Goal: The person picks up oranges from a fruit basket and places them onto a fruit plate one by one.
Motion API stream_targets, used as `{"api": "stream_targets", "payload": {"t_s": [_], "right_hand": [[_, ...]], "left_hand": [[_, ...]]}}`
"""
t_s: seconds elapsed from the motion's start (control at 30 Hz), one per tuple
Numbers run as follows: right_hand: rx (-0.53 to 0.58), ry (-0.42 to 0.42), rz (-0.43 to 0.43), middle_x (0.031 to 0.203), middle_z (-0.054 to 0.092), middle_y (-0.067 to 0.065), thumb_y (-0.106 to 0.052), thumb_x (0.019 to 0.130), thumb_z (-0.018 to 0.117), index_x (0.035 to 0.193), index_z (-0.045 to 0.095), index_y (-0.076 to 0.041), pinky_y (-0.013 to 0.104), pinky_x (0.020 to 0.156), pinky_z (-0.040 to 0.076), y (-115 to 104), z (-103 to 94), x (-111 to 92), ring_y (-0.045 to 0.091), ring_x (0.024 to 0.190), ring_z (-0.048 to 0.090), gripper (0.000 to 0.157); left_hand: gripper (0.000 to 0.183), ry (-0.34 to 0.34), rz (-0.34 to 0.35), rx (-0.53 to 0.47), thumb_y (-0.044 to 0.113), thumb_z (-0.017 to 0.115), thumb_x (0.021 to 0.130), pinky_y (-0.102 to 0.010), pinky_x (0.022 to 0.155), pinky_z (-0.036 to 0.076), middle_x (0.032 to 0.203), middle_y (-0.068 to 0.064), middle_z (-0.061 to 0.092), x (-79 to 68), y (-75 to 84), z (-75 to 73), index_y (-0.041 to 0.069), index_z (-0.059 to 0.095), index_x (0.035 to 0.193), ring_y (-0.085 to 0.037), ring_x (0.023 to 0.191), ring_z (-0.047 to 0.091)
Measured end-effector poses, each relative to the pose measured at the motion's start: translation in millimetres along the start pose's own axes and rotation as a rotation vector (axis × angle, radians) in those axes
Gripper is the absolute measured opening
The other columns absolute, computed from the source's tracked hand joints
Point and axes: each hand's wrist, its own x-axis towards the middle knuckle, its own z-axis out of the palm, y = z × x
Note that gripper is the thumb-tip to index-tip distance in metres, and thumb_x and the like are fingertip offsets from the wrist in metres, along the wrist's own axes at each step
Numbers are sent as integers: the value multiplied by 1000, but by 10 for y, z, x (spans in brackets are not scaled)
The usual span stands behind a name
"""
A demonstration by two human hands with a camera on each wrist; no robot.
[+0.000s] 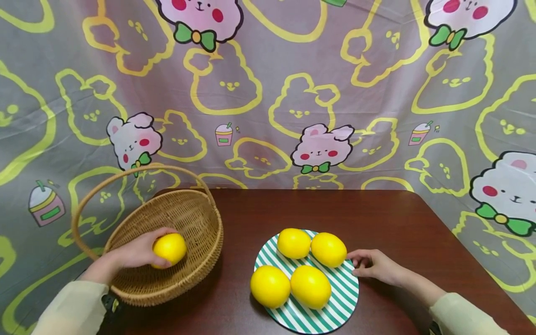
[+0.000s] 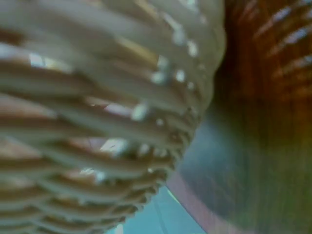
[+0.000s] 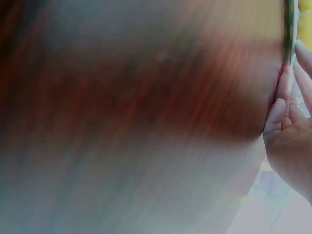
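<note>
My left hand (image 1: 140,249) holds a yellow lemon (image 1: 171,249) inside the wicker basket (image 1: 201,211), thumb and fingers round its sides. The basket tips toward me; in the left wrist view its woven wall (image 2: 97,117) fills much of the picture and hides the hand. Four-sided in layout, several more lemons (image 1: 311,287) lie in two rows on a round green-and-white striped mat (image 1: 345,302). My right hand (image 1: 378,266) rests at the mat's right edge with loosely bent fingers, close beside the back right lemon (image 1: 328,250). In the right wrist view, this hand (image 3: 292,141) shows at the right border.
The brown wooden table (image 1: 247,209) carries basket and mat. An arched handle (image 1: 90,200) rises over the basket's left and back. Behind the table hangs a grey cloth (image 1: 259,56) printed with cartoon rabbits, which also runs along both sides.
</note>
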Motion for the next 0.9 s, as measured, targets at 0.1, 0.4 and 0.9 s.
{"api": "stream_targets", "payload": {"t_s": [0.1,0.4,0.9], "right_hand": [[-2,-1,8,94,57,7,-14,88,72,123,62,1,22,66,45,5,2,-2,16,77,54,40],[-13,2,15,94,57,7,-14,88,73,123,62,2,22,65,45,-18,1,-6,17,77,53,41],[-4,2,22,94,57,7,-13,88,73,124,61,2,22,65,45,-27,-6,-10,17,77,53,41]], "left_hand": [[81,31,22,34,28,85,69,-40,69,44,116,-15,57,11,43,-27,2,46,135,-23,85,53],[82,90,63,44,31,85,71,-40,72,44,117,-12,58,34,186,-81,5,45,138,-22,88,54],[80,211,49,46,37,83,75,-42,73,44,121,-13,57,-71,423,-51,11,43,140,-24,92,55]]}}
